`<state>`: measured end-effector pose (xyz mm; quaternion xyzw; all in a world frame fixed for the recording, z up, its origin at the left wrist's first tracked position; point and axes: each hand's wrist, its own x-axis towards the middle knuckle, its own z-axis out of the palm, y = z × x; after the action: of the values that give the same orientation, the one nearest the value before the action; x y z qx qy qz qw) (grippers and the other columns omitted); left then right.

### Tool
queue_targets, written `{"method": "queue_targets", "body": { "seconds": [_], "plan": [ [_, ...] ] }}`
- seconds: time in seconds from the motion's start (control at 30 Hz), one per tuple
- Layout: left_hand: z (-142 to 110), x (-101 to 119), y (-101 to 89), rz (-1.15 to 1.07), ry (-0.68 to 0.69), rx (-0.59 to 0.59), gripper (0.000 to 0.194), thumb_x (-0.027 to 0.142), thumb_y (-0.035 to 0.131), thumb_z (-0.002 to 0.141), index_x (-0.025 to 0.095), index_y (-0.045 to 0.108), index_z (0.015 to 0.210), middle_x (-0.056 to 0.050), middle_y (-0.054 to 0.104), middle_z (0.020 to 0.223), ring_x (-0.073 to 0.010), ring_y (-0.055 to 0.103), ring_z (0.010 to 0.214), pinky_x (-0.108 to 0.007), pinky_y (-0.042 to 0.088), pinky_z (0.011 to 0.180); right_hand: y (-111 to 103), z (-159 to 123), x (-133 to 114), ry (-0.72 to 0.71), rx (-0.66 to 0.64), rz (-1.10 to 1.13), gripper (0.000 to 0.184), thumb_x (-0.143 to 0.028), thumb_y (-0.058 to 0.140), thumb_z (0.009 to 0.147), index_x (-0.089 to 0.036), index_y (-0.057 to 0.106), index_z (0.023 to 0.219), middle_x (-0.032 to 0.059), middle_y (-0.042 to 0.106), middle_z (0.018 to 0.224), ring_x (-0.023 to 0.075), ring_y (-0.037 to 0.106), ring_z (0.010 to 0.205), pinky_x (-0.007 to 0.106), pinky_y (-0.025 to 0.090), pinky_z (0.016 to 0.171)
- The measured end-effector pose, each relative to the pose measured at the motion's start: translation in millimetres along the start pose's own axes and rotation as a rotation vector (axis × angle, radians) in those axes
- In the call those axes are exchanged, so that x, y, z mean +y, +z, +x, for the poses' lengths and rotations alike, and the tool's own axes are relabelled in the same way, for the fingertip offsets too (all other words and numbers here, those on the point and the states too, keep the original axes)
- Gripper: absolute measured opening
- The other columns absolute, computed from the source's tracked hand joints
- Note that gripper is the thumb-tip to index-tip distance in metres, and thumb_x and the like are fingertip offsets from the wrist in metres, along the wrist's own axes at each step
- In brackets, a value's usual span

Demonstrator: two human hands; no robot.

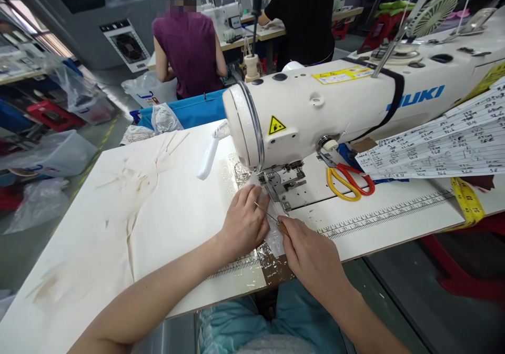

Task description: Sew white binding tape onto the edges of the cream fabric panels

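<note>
A white sewing machine (292, 112) stands over the table, its presser foot area (272, 178) just beyond my hands. Beneath it lies a piece of thin white fabric (276, 243). My left hand (246, 220) presses on this fabric with curled fingers, close to the foot. In the fist of my right hand (311, 246) is an awl (283, 229), with a brownish handle and a thin metal shaft. The shaft points left toward my left fingertips. My left fingers partly hide the fabric and the shaft's tip.
Scissors (345, 182) with yellow and red handles lie right of the foot. Handwritten paper sheets (437, 138) and a yellow tape measure (467, 201) are further right. A white-handled tool (208, 157) lies left of the machine head. Two people (189, 54) sit beyond.
</note>
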<state>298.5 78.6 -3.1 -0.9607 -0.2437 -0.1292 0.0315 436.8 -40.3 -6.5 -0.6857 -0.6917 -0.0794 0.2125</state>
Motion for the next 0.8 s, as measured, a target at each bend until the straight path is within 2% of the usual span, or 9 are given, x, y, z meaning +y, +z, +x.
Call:
{"method": "queue_targets", "body": {
  "seconds": [0.1, 0.2, 0.27, 0.4, 0.47, 0.57, 0.67, 0.8],
  "plan": [
    [2, -1, -2.9, 0.058, -0.052, -0.045, 0.045, 0.025, 0.048, 0.091, 0.007, 0.056, 0.132, -0.021, 0.056, 0.129, -0.0365, 0.051, 0.122, -0.052, 0.046, 0.1, 5, 4, -1, 0.008, 0.036, -0.017, 0.029, -0.01, 0.038, 0.094, -0.014, 0.064, 0.106, 0.0057, 0.076, 0.087, 0.0157, 0.07, 0.061, 0.024, 0.044, 0.046],
    [3, -6, -2.6, 0.084, -0.043, -0.077, 0.046, 0.027, 0.047, 0.094, 0.007, 0.055, 0.134, -0.02, 0.055, 0.134, -0.033, 0.05, 0.124, -0.052, 0.041, 0.108, 8, 7, -2, 0.029, 0.072, 0.031, 0.029, -0.012, 0.038, 0.095, -0.012, 0.065, 0.106, 0.0073, 0.077, 0.087, 0.0176, 0.072, 0.062, 0.025, 0.045, 0.046],
    [4, -10, -1.4, 0.122, -0.035, -0.091, 0.045, 0.024, 0.047, 0.094, 0.008, 0.054, 0.135, -0.017, 0.055, 0.138, -0.0324, 0.047, 0.129, -0.055, 0.035, 0.113, 8, 8, -3, 0.058, 0.072, 0.136, 0.029, -0.015, 0.037, 0.095, -0.012, 0.064, 0.105, 0.0075, 0.077, 0.083, 0.0186, 0.072, 0.061, 0.025, 0.046, 0.047],
    [5, -17, -1.4, 0.207, -0.038, -0.086, 0.044, 0.012, 0.046, 0.091, 0.011, 0.056, 0.134, -0.014, 0.056, 0.139, -0.0324, 0.041, 0.136, -0.058, 0.026, 0.118, 6, 4, -5, 0.138, -0.024, 0.392, 0.027, -0.021, 0.038, 0.097, -0.012, 0.064, 0.1, 0.0044, 0.072, 0.068, 0.0191, 0.07, 0.056, 0.025, 0.049, 0.049],
    [5, -16, -3.1, 0.194, -0.041, -0.057, 0.041, 0.011, 0.045, 0.091, 0.009, 0.059, 0.13, -0.014, 0.059, 0.135, -0.0309, 0.044, 0.134, -0.054, 0.027, 0.118, 5, 1, -5, 0.163, -0.043, 0.428, 0.028, -0.022, 0.039, 0.097, -0.011, 0.064, 0.102, 0.005, 0.072, 0.068, 0.0204, 0.07, 0.056, 0.026, 0.049, 0.049],
    [3, -8, -4.6, 0.093, 0.002, -0.011, 0.037, 0.02, 0.046, 0.093, 0.007, 0.062, 0.124, -0.015, 0.06, 0.133, -0.0297, 0.048, 0.13, -0.048, 0.034, 0.115, 6, -3, -4, 0.158, -0.013, 0.393, 0.03, -0.022, 0.039, 0.096, -0.009, 0.064, 0.105, 0.0076, 0.075, 0.073, 0.0228, 0.071, 0.059, 0.029, 0.05, 0.049],
    [0, -1, -2.0, 0.026, 0.045, 0.016, 0.04, 0.03, 0.045, 0.096, 0.006, 0.064, 0.122, -0.016, 0.061, 0.132, -0.0301, 0.05, 0.129, -0.047, 0.037, 0.112, 4, -6, -3, 0.138, -0.005, 0.351, 0.031, -0.022, 0.039, 0.096, -0.009, 0.065, 0.106, 0.0081, 0.076, 0.076, 0.0225, 0.072, 0.059, 0.029, 0.05, 0.049],
    [-1, -1, 1.8, 0.048, 0.034, 0.011, 0.044, 0.03, 0.041, 0.099, 0.005, 0.06, 0.128, -0.017, 0.059, 0.135, -0.0297, 0.05, 0.129, -0.048, 0.035, 0.112, -6, -14, 5, 0.125, -0.018, 0.358, 0.031, -0.025, 0.039, 0.098, -0.012, 0.065, 0.108, 0.0082, 0.077, 0.085, 0.02, 0.073, 0.065, 0.026, 0.052, 0.052]
  ]
}}
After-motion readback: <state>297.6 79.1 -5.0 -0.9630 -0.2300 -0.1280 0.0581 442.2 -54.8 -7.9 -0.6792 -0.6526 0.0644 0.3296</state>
